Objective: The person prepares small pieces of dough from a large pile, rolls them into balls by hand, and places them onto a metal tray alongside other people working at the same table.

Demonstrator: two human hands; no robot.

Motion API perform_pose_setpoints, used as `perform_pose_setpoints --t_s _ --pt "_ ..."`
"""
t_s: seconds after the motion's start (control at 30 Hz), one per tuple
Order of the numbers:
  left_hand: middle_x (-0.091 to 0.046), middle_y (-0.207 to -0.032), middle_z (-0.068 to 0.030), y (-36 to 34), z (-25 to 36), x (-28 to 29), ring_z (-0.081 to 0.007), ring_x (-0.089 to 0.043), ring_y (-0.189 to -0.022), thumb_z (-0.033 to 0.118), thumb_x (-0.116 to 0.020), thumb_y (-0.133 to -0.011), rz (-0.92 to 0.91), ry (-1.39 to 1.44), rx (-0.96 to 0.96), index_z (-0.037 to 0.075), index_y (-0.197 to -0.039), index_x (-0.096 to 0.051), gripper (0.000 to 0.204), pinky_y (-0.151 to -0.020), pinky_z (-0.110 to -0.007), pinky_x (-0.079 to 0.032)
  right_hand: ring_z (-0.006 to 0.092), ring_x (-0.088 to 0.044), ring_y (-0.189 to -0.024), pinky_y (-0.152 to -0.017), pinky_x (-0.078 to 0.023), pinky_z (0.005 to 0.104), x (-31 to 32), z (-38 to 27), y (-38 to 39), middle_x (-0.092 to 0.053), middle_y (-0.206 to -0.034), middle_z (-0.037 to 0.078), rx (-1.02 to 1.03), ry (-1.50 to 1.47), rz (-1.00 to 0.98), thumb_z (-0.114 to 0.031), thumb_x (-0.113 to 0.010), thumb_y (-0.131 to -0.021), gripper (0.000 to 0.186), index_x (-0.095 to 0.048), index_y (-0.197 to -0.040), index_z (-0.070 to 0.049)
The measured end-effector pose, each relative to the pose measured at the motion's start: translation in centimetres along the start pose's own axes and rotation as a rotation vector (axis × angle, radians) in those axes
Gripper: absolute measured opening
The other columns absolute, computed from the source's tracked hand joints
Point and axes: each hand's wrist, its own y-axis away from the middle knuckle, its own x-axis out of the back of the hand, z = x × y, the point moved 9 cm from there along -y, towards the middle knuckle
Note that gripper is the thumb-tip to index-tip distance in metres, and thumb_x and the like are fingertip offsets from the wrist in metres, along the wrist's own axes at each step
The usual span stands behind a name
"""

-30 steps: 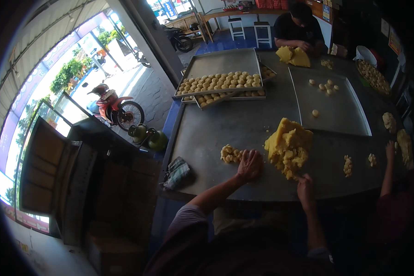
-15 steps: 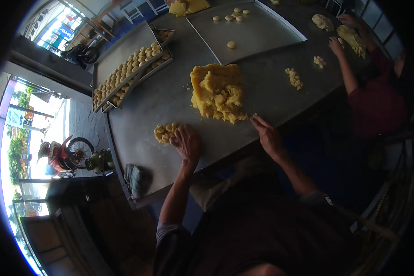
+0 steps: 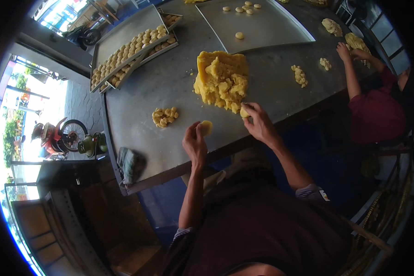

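My left hand (image 3: 195, 145) pinches a flattened round of pale yellow dough (image 3: 207, 128) over the near part of the metal table. In my right hand (image 3: 261, 124) is a small lump of yellow paste (image 3: 245, 112), held by the fingertips at the near edge of a big mound. That mound of yellow paste (image 3: 221, 82) has a crumbly, torn-up surface and sits in the middle of the table. Left of my left hand lies a cluster of small dough balls (image 3: 164, 117), apart from both hands.
Trays of round dough balls (image 3: 129, 57) stack at the far left. A flat metal tray (image 3: 271, 32) holds several rounds. On the right, another person's hands (image 3: 345, 53) work by a dough heap (image 3: 358, 43). A folded cloth (image 3: 128, 164) lies at the near left corner.
My left hand has left the dough ball cluster and come right, now with a flattened dough round. My right hand has moved up to the mound and closed on a lump of paste.
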Motion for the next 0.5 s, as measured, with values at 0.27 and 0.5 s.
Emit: perform_pose_setpoints --t_s 0.27,0.5 --pt "-0.073 -0.089 -0.0148 1.3 1.4 -4.2 -0.0183 -0.070 -0.079 0.019 -0.057 -0.098 -0.222 0.134 -0.025 -0.003 -0.105 -0.069 0.027 -0.069 -0.031 -0.055 0.0366 -0.063 -0.102 -0.087 -0.051 0.0408 -4.7 -4.5 0.7 -0.067 -0.106 0.021 -0.086 -0.349 -0.084 0.001 -0.062 -0.087 0.032 -0.064 -0.119 0.001" --pt "-0.066 -0.075 -0.0227 -0.1 -0.2 -4.0 -0.0385 -0.068 -0.074 0.010 -0.067 -0.081 -0.283 -0.280 -0.266 0.000 -0.091 -0.065 0.014 -0.062 -0.042 -0.051 0.0291 -0.067 -0.094 -0.081 -0.055 0.0344 -6.0 -7.3 0.6 -0.068 -0.112 0.016 0.096 -0.392 -0.091 0.001 -0.069 -0.082 0.031 -0.069 -0.113 -0.001"
